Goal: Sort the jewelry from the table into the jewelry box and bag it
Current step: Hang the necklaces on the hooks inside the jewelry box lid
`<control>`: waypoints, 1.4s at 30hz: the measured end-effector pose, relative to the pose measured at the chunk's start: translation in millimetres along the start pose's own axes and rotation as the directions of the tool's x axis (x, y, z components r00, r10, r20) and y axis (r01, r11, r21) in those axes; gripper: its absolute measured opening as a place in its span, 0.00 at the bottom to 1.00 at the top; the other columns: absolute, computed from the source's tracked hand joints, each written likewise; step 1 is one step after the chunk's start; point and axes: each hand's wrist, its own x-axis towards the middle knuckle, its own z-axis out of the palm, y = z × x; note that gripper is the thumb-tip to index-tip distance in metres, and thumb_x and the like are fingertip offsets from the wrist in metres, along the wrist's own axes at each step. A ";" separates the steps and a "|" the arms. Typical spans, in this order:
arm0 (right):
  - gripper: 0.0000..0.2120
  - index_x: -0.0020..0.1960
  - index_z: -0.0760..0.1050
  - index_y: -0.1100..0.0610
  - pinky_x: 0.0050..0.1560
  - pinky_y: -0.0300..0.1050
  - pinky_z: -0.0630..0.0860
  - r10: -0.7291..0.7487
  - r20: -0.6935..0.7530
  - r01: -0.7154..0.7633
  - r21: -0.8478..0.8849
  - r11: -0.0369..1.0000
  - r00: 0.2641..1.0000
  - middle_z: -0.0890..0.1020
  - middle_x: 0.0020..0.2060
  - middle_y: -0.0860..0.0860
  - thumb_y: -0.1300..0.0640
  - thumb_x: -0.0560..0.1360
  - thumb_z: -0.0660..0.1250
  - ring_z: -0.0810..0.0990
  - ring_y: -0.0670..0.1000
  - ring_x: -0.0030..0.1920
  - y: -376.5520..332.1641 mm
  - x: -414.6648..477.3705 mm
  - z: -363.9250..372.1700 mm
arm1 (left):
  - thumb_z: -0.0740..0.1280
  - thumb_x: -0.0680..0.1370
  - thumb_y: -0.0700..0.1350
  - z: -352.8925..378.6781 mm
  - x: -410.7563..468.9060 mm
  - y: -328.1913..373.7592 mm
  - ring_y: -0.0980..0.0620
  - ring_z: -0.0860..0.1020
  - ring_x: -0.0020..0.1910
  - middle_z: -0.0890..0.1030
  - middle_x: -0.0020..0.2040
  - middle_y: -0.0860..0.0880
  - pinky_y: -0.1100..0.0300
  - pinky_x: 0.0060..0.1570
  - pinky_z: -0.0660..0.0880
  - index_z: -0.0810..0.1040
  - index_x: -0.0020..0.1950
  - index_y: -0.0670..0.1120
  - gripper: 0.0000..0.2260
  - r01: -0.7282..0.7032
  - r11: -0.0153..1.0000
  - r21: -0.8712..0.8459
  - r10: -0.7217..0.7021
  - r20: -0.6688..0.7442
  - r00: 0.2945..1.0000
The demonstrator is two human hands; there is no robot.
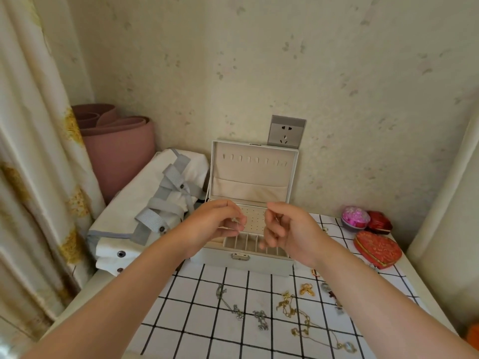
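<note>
Working above the open pale-grey jewelry box with beige lining (pixel 246 263), both hands raised over its perforated earring panel (pixel 255 216). Pinching a small silvery piece (pixel 235 220) between thumb and forefinger of the left hand (pixel 217 224). Pinching, it seems, a fine thread of the same piece in the curled fingers of the right hand (pixel 290 229); too thin to name with certainty.

Probably about to seat it in the box. Keep both pinches light but firm, treat it as a chain strung between the hands, and hold it gently taut to avoid snagging. Lower over the chosen spot: the row of narrow slots (pixel 246 242) at the front, or the hooks in the upright lid (pixel 254 159) for a necklace. Release one hand only after setting the piece down.

Left to sort on the black-and-white checked tabletop (pixel 197 307): a silver necklace (pixel 233 305), gold chains (pixel 298 314), a gold butterfly piece (pixel 307 290). Lift these one at a time to prevent tangles. Save the white fabric bag with grey straps (pixel 145 203), left of the box, for last.
</note>
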 end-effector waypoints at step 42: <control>0.10 0.39 0.81 0.57 0.26 0.37 0.64 -0.210 -0.066 0.066 -0.823 0.564 0.975 0.70 0.25 0.45 0.53 0.77 0.69 0.65 0.45 0.24 -60.4 113.5 52.7 | 0.63 0.81 0.43 -69.5 59.2 35.8 0.59 0.65 0.24 0.69 0.26 0.55 0.67 0.26 0.64 0.83 0.53 0.44 0.10 -0.216 0.941 0.260 0.256 -0.130 0.958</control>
